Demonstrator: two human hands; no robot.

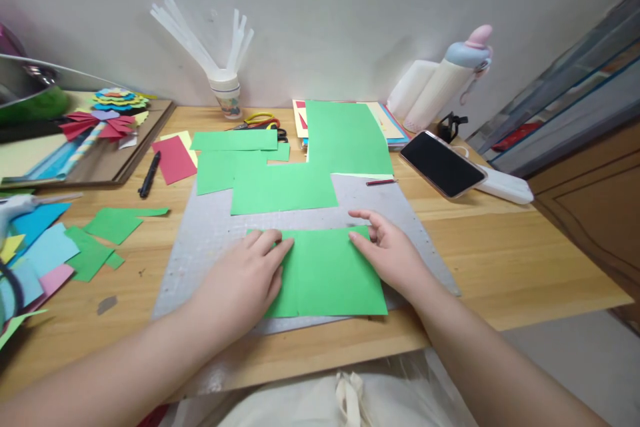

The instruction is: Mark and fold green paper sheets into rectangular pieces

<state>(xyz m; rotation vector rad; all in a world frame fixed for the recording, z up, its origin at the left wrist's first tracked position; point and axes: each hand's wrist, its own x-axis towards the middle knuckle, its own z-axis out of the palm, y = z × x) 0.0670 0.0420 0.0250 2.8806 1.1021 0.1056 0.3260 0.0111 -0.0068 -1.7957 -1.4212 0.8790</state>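
Note:
A folded green paper sheet [327,273] lies on a grey cutting mat [210,233] near the table's front edge. My left hand [245,280] lies flat on the sheet's left part, fingers stretched toward its top edge. My right hand [387,250] rests on the sheet's upper right corner, fingers spread and lightly curved. Neither hand holds anything; both press the paper down.
More green sheets [280,180] lie behind the mat, with scissors [260,121], a black pen [149,175], a red sheet [174,159], a cup of sticks [227,97], a phone [443,163] and a bottle [450,80]. Coloured scraps [45,247] and paper flowers [107,113] sit left.

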